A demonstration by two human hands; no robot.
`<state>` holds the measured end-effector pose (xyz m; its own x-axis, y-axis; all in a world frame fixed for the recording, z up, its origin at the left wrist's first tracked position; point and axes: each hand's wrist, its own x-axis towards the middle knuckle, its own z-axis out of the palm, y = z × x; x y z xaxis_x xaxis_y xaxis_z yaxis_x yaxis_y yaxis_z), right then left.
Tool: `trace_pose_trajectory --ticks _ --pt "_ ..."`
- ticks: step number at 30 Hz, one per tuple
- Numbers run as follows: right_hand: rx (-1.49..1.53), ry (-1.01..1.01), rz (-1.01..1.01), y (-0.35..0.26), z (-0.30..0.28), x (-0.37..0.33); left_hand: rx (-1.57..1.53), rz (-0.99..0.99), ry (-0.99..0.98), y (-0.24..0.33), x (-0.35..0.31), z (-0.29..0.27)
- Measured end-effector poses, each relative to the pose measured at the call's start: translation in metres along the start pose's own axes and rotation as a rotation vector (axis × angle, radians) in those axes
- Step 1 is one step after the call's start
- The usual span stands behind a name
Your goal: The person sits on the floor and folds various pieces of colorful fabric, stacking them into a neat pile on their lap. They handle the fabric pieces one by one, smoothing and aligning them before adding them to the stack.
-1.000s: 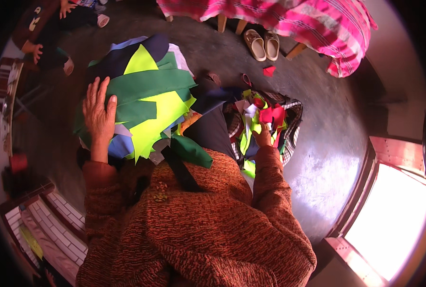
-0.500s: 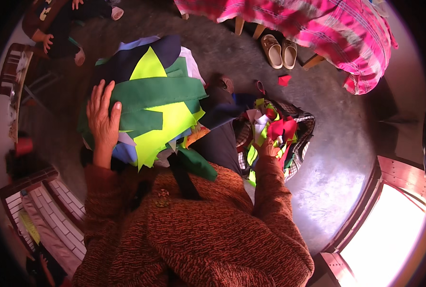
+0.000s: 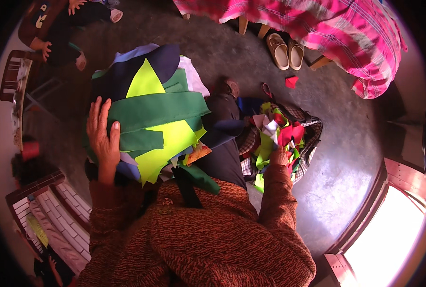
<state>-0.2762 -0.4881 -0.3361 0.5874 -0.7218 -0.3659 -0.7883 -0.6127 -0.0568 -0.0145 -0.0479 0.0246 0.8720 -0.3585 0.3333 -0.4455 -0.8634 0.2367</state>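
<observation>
Left hand lay open against the cloth pile's left edge; right hand, nearer the scraps at right, touched them, grip indeterminable.

Fingertips of the right hand are hidden among scraps in the checked bag — its bottom buried beneath them — and, well beyond, the upper edge cuts the pink plaid cloth.

Past the grip of the right hand I see pale shoes by a pink plaid cloth; well left, another person; rightward, a bright opening.
</observation>
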Motion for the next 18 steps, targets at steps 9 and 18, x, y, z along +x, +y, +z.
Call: trace_pose_trajectory --ticks 9,18 --pt "0.418 0.18 0.075 0.065 -0.049 -0.025 0.042 -0.009 0.032 -0.002 -0.007 -0.002" --pt "0.582 0.268 0.073 0.082 -0.105 -0.047 0.047 -0.031 0.061 -0.009 -0.012 0.004"
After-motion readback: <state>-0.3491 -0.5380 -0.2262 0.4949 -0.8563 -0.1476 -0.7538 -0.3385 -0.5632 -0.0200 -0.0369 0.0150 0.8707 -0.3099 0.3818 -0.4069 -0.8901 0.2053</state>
